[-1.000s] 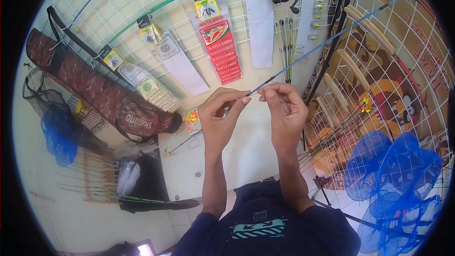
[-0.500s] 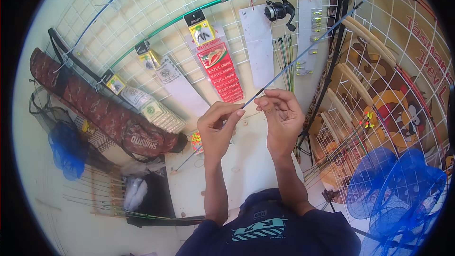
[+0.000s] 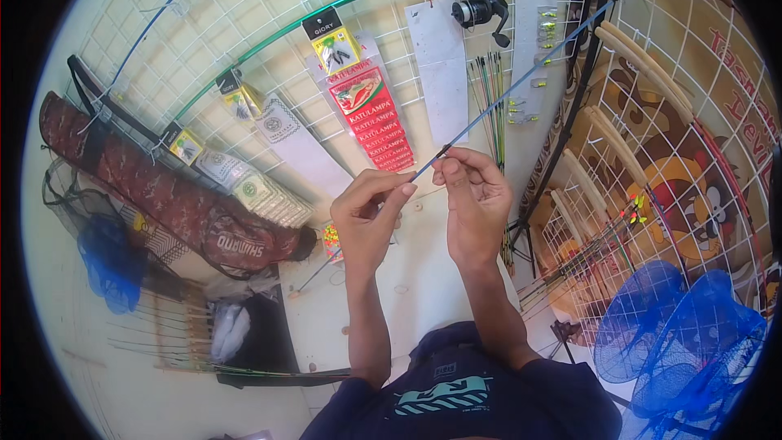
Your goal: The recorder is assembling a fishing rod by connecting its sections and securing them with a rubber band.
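A thin blue fishing rod (image 3: 521,84) runs diagonally from the upper right down toward the lower left. My left hand (image 3: 368,216) pinches it between thumb and fingers, a little below a dark band (image 3: 442,151) on the rod. Right beside that band is my right hand (image 3: 476,200), its thumb and fingertips pressed together against or just under the rod. Whatever those fingertips hold, if anything, is too small to make out. Past my left hand, the rod's thin lower end reaches down over the white table top (image 3: 415,301).
A white wire grid ahead carries a green rod with a black reel (image 3: 481,10) and hanging tackle packets (image 3: 371,114). A camouflage rod bag (image 3: 155,179) hangs left. Blue nets (image 3: 692,334) and several wooden-handled rods (image 3: 639,65) are at right. A tub of colourful beads (image 3: 331,243) sits behind my left wrist.
Both hands have shifted slightly left with the rod. My right fingertips have drawn closer together by the dark band. The whole view has shifted a little.
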A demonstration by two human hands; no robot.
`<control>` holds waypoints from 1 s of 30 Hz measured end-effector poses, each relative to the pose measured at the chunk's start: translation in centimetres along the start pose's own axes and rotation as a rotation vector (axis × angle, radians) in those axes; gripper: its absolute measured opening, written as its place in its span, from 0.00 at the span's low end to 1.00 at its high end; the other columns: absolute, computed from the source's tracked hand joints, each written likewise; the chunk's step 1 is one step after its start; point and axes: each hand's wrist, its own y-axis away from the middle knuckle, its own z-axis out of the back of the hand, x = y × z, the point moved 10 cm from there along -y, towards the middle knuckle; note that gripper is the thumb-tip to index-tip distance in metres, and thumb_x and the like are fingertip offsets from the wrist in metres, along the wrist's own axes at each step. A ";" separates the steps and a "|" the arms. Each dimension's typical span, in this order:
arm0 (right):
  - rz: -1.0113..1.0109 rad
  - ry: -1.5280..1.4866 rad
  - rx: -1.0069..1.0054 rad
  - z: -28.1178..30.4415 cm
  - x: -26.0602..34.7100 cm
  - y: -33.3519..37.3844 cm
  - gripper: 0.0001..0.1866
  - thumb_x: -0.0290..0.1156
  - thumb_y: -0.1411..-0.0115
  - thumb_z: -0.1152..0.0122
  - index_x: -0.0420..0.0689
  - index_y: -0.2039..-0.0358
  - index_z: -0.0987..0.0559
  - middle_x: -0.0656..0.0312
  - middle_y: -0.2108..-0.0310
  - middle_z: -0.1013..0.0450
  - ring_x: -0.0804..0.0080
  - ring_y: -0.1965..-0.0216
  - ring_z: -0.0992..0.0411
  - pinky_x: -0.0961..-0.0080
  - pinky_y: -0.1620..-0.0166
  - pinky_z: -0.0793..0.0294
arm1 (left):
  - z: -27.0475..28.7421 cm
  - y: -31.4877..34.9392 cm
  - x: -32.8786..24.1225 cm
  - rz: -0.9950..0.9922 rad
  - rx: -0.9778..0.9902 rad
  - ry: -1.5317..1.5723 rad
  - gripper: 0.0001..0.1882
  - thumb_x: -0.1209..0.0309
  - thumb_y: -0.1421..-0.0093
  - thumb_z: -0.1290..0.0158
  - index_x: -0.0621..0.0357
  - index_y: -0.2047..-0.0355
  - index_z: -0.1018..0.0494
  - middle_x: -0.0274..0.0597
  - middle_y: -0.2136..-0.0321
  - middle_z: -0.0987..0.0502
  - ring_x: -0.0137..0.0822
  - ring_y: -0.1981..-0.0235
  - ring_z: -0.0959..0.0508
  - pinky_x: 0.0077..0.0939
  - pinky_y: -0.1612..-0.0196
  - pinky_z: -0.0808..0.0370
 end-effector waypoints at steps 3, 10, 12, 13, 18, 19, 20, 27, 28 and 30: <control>-0.008 -0.038 -0.006 0.1 -0.2 -0.3 0.11 0.24 0.40 0.38 0.32 0.59 0.24 0.56 0.66 0.23 0.79 0.67 0.28 0.83 0.60 0.29 | 0.0 -0.2 0.1 0.007 -0.002 -0.007 0.08 0.81 0.45 0.40 0.65 0.64 0.20 0.37 0.71 0.24 0.19 0.77 0.29 0.12 0.81 0.36; -0.015 -0.115 0.007 0.0 -0.3 -0.4 0.11 0.23 0.40 0.39 0.32 0.59 0.24 0.55 0.66 0.23 0.78 0.66 0.28 0.81 0.60 0.29 | 0.1 -0.1 0.0 -0.009 -0.006 -0.012 0.08 0.82 0.45 0.40 0.65 0.64 0.20 0.37 0.70 0.24 0.19 0.77 0.29 0.11 0.81 0.35; -0.020 -0.103 0.019 0.0 -0.3 -0.3 0.11 0.23 0.40 0.39 0.32 0.58 0.24 0.54 0.65 0.23 0.77 0.66 0.28 0.81 0.60 0.29 | 0.0 -0.1 0.0 -0.004 -0.007 -0.007 0.07 0.82 0.45 0.40 0.65 0.64 0.20 0.38 0.70 0.24 0.19 0.77 0.29 0.11 0.81 0.35; -0.022 -0.113 0.024 0.0 -0.4 -0.3 0.11 0.23 0.40 0.39 0.32 0.58 0.24 0.54 0.65 0.23 0.77 0.66 0.27 0.80 0.60 0.29 | 0.1 -0.2 0.1 -0.010 -0.009 -0.004 0.07 0.82 0.45 0.40 0.65 0.65 0.20 0.38 0.70 0.24 0.19 0.77 0.29 0.11 0.80 0.35; -0.035 -0.113 0.010 0.0 -0.5 -0.3 0.12 0.23 0.40 0.39 0.32 0.58 0.23 0.55 0.66 0.22 0.79 0.67 0.29 0.81 0.60 0.30 | 0.1 -0.2 0.0 0.009 -0.014 -0.008 0.07 0.82 0.46 0.40 0.66 0.65 0.20 0.38 0.70 0.24 0.20 0.76 0.28 0.12 0.78 0.34; -0.033 -0.113 0.008 0.0 -0.5 -0.3 0.12 0.23 0.40 0.39 0.32 0.58 0.23 0.55 0.66 0.22 0.79 0.67 0.29 0.81 0.60 0.30 | 0.1 -0.2 0.1 0.009 -0.012 -0.008 0.07 0.82 0.46 0.40 0.66 0.65 0.20 0.38 0.70 0.24 0.20 0.76 0.28 0.12 0.78 0.34; -0.031 -0.115 0.017 -0.1 -0.5 -0.4 0.12 0.24 0.40 0.39 0.32 0.57 0.24 0.55 0.66 0.23 0.80 0.68 0.30 0.81 0.60 0.30 | 0.1 -0.1 0.1 -0.015 -0.007 -0.009 0.08 0.82 0.46 0.40 0.66 0.65 0.20 0.38 0.70 0.24 0.20 0.75 0.28 0.12 0.77 0.33; -0.022 -0.100 0.005 -0.1 -0.2 -0.7 0.13 0.25 0.40 0.38 0.32 0.57 0.23 0.57 0.67 0.23 0.82 0.69 0.31 0.83 0.61 0.32 | 0.1 -0.1 0.4 -0.010 0.001 0.010 0.08 0.83 0.46 0.41 0.67 0.64 0.21 0.38 0.70 0.24 0.21 0.74 0.28 0.14 0.73 0.33; -0.026 -0.098 0.001 0.0 -0.2 -0.7 0.13 0.26 0.40 0.38 0.32 0.57 0.23 0.57 0.68 0.23 0.82 0.69 0.31 0.83 0.61 0.32 | 0.1 -0.1 0.4 -0.014 0.000 0.008 0.08 0.83 0.46 0.41 0.67 0.64 0.21 0.38 0.70 0.24 0.21 0.74 0.28 0.14 0.73 0.33; -0.024 -0.090 -0.004 0.3 -0.3 -0.6 0.14 0.26 0.40 0.37 0.32 0.57 0.23 0.56 0.67 0.22 0.82 0.69 0.31 0.83 0.61 0.32 | 0.0 0.0 0.3 0.004 -0.002 0.011 0.08 0.83 0.46 0.41 0.67 0.64 0.21 0.38 0.70 0.24 0.21 0.75 0.28 0.14 0.74 0.33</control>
